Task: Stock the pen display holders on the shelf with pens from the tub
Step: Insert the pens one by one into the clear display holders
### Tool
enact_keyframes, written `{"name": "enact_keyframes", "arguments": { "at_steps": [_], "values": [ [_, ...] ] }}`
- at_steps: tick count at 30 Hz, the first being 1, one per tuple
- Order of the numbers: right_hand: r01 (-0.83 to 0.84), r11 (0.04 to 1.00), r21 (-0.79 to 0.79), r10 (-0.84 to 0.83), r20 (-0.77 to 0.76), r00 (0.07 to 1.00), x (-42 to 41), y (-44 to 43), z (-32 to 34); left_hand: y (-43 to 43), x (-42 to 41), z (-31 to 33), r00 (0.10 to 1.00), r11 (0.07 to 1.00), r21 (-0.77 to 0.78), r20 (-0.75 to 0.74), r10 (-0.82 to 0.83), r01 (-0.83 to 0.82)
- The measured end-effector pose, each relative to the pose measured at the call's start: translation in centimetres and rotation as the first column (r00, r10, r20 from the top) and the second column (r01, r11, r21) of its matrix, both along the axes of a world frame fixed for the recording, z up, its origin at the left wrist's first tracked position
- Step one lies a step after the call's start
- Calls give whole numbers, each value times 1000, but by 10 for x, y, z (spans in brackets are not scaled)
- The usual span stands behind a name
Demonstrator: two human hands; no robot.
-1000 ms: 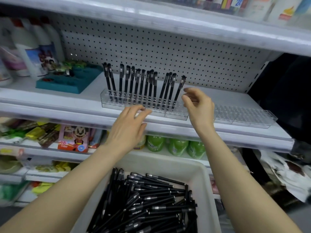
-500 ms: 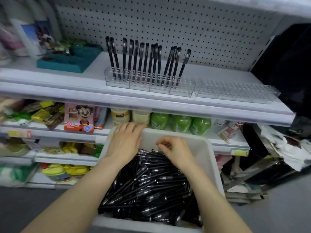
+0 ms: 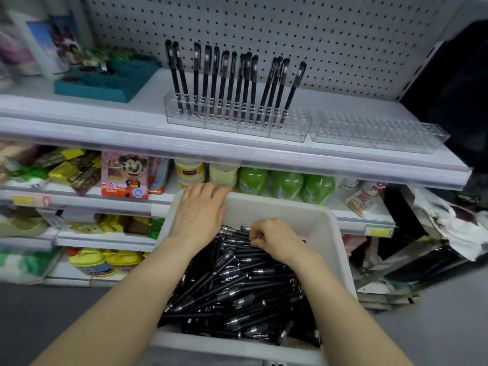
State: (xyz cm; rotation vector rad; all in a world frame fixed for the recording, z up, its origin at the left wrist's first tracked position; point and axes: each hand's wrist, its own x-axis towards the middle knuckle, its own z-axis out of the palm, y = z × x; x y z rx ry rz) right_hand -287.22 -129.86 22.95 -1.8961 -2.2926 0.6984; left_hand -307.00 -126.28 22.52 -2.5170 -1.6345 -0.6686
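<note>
**Pen stock, tub to shelf**

Nearest you: white tub [image 3: 277,210], heaped with loose pens [image 3: 237,291], black, lying crosswise. Your right hand [image 3: 277,241] is down in the heap, fingers curled and pinching one of the loose pens at the far end. Your left hand [image 3: 200,212] lies flat, fingers straight, over the tub's far rim. Behind the tub: green bottles [image 3: 285,183] on a lower shelf. Above: white shelf [image 3: 132,133]; left holder [image 3: 237,125] with a row of standing pens [image 3: 229,83]; right holder [image 3: 377,136] beside it. Teal tray [image 3: 105,85] at left. Pegboard [image 3: 317,35] backs all.
</note>
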Motion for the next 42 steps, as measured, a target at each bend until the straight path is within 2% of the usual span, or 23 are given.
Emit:
{"name": "enact_keyframes", "arguments": {
  "at_steps": [2,5,9,12,15,19,23,26,28,33,38,42],
  "values": [
    [14,1000,-4,-14,-21,1000,4,0,3,0,0,0,1000,1000,1,9,-2,2],
    [69,998,-10,-70,-132,989,12,0,11,0,-1,1,1000,1000,9,29,-4,4],
    [64,998,0,-63,-184,981,22,-3,30,-1,-1,1,999,1000,15,40,-22,21],
    [63,996,62,-39,-333,942,31,-3,59,0,-3,7,999,999,-30,25,-36,36],
    [162,975,153,-63,-508,859,46,7,97,5,2,30,996,998,-15,53,-67,68],
    [362,889,282,-86,-673,735,68,36,145,26,24,78,988,979,175,88,-126,109],
    [540,747,387,-70,-763,643,81,74,176,57,50,112,997,969,237,33,-74,64],
    [612,666,427,-74,-778,624,83,99,187,79,59,118,999,969,242,-20,-48,51],
    [622,646,442,-70,-778,625,82,115,191,88,62,116,998,975,220,-51,-20,31],
    [567,657,497,-75,-705,705,73,145,184,96,64,104,998,972,236,-65,19,-3],
    [468,706,532,-148,-535,832,69,159,157,98,64,99,998,971,238,-60,25,-10],
    [484,706,517,-164,-545,822,66,160,147,99,63,98,998,974,226,-58,18,-4]
  ]
}}
